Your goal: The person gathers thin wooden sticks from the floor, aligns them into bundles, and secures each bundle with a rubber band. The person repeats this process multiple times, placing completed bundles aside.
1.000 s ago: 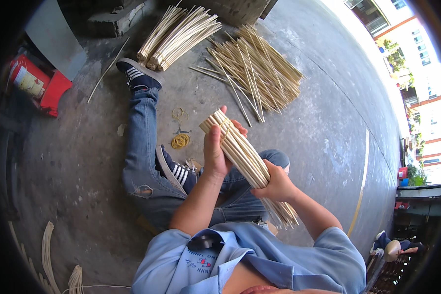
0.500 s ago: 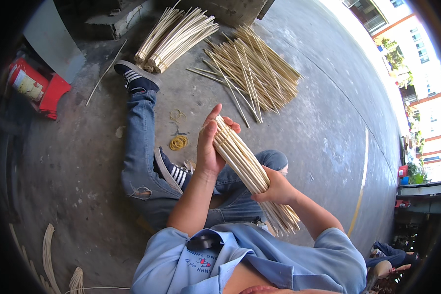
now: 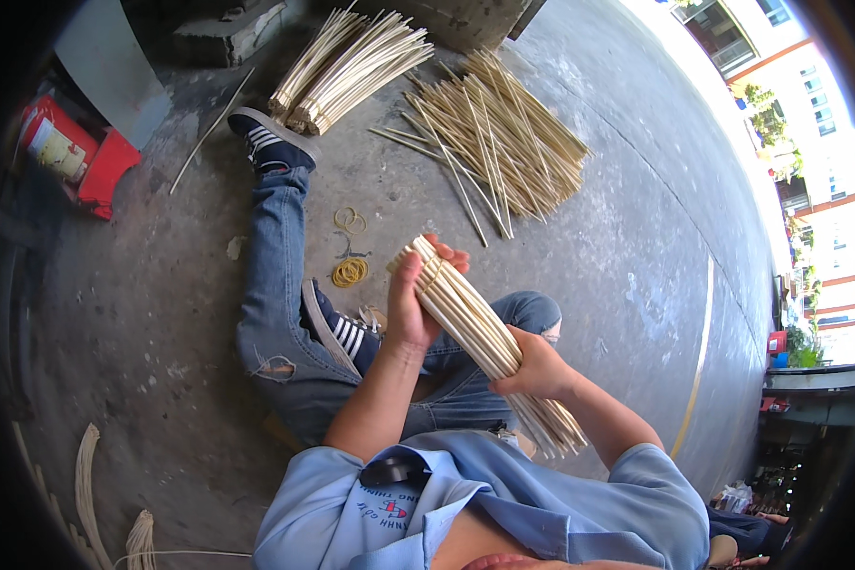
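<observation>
A thick bundle of pale thin sticks (image 3: 475, 328) lies slantwise across my lap, held in both hands. My left hand (image 3: 416, 302) is wrapped round its upper end, thumb on the near side and fingertips showing on the far side. A rubber band (image 3: 433, 275) circles the sticks just below that end. Lower down, my right hand (image 3: 536, 366) grips the bundle around its middle, with the loose lower ends fanning out past it. What lies under the bundle in my palms is hidden.
Yellow rubber bands (image 3: 350, 273) lie on the concrete floor beside my shoe (image 3: 337, 328). Ahead is a loose pile of sticks (image 3: 513, 133), left of it stand tied bundles (image 3: 351, 71). A red container (image 3: 62, 142) is at far left; more strands (image 3: 87, 484) lie lower left.
My left hand has closed further round the upper end, its fingers now curled instead of stretched up. The bundle's top ends now stick up past the band. My right hand keeps its grip.
</observation>
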A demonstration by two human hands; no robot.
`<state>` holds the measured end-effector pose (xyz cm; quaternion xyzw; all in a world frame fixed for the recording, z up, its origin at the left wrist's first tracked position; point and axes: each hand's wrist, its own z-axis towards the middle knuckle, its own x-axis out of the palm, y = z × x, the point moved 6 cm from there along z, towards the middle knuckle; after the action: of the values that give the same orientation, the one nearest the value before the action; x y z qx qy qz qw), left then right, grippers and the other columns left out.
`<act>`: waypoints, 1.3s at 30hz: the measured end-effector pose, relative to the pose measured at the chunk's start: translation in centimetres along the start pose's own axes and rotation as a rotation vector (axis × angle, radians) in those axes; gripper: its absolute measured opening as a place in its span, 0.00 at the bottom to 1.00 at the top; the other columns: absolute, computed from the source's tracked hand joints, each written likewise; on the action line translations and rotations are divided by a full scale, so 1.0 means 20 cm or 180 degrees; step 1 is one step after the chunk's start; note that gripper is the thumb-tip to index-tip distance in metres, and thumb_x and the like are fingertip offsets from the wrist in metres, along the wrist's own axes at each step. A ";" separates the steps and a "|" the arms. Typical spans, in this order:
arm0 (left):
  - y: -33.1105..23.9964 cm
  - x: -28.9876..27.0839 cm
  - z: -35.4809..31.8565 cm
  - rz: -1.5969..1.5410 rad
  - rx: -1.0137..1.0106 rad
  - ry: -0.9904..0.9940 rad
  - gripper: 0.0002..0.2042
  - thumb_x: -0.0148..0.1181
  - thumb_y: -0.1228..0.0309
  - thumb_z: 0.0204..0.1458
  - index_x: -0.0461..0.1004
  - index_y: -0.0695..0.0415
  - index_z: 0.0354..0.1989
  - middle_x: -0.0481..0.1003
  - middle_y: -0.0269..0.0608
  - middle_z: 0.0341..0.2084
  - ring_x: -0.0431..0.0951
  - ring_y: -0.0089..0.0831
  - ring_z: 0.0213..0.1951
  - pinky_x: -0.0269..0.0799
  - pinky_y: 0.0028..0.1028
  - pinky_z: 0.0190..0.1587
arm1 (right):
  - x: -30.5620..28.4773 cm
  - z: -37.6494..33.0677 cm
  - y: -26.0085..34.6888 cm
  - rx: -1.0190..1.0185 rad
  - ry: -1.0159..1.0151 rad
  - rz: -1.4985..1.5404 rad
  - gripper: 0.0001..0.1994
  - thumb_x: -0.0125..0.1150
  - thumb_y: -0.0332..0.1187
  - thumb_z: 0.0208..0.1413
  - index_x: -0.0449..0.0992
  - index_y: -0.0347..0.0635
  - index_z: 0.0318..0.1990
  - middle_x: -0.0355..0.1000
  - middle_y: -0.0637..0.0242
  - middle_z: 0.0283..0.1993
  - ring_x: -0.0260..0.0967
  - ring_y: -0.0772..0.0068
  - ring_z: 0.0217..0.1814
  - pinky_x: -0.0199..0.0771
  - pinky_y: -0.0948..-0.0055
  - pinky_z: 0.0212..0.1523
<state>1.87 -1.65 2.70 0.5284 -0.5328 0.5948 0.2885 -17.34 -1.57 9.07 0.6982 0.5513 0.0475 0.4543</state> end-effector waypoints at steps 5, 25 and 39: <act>0.12 0.04 -0.08 0.0057 -0.0346 0.0206 0.29 0.63 0.48 0.61 0.66 0.56 0.60 0.76 0.44 0.47 0.77 0.44 0.56 0.74 0.48 0.64 | 0.00 0.07 0.08 -0.0096 0.0037 0.0294 0.30 0.78 0.35 0.40 0.74 0.36 0.53 0.78 0.58 0.46 0.77 0.64 0.51 0.74 0.65 0.58; 0.10 0.09 -0.04 0.0348 -0.0402 0.0341 0.36 0.65 0.47 0.60 0.62 0.59 0.67 0.75 0.50 0.53 0.78 0.47 0.57 0.74 0.48 0.64 | -0.04 0.09 0.09 -0.0059 0.0117 0.0462 0.33 0.77 0.34 0.40 0.74 0.36 0.57 0.77 0.61 0.49 0.74 0.66 0.56 0.70 0.67 0.62; -0.03 0.06 -0.01 0.0073 0.0144 0.0222 0.35 0.60 0.48 0.63 0.61 0.60 0.70 0.77 0.43 0.47 0.79 0.41 0.53 0.69 0.48 0.68 | -0.02 0.14 0.15 -0.0133 0.0298 0.0292 0.34 0.77 0.34 0.41 0.73 0.37 0.60 0.78 0.59 0.49 0.75 0.65 0.55 0.71 0.66 0.62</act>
<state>2.08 -1.59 4.11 0.5076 -0.5149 0.6279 0.2880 -13.75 -3.36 9.66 0.7101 0.5382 0.1123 0.4398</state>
